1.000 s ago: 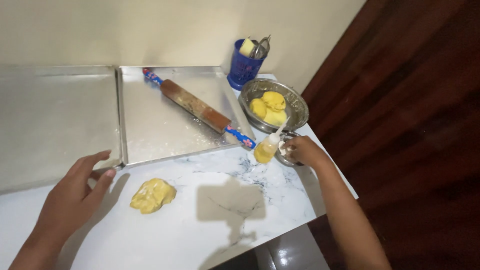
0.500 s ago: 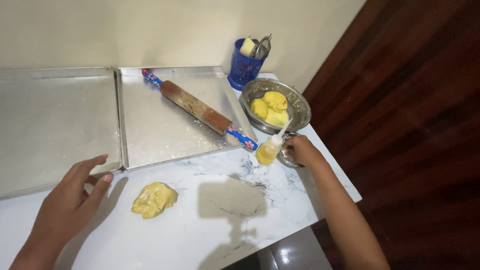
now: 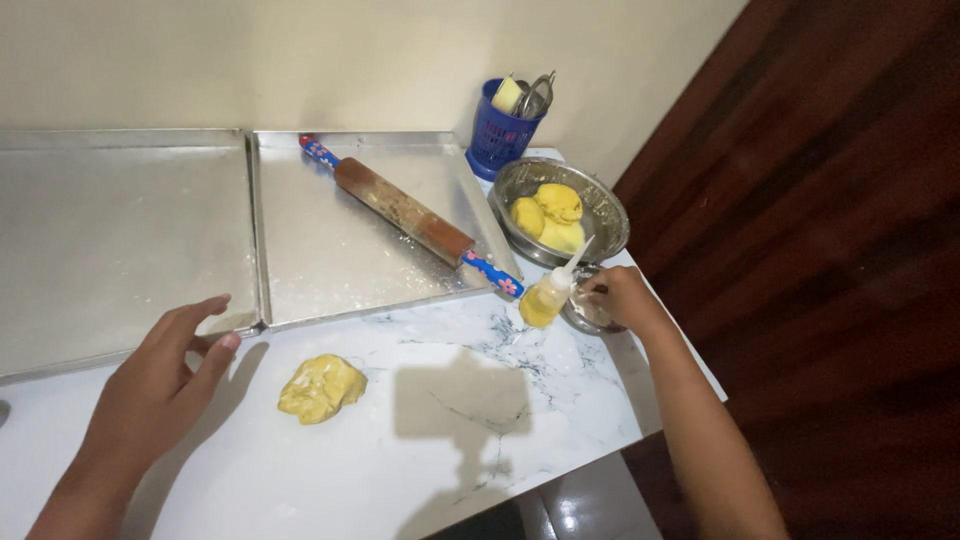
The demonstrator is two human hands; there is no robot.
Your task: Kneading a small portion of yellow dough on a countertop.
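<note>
The left hand hovers flat over the white marble tabletop, fingers spread and holding nothing, just beside the near corner of the left baking tray. A flattened lump of yellow dough lies on the tabletop a little to the right of that hand, apart from it. The right hand reaches to the far right edge of the tabletop, its fingers curled down into a small metal bowl; whether they pinch anything inside I cannot tell. A small squeeze bottle of yellow liquid stands just beside that bowl, its nozzle tilted toward the hand. Behind them sits a larger metal bowl holding several yellow dough balls. A wooden rolling pin with blue patterned handles lies diagonally across the right baking tray, which is dusted with flour. A blue basket with utensils stands against the wall.
</note>
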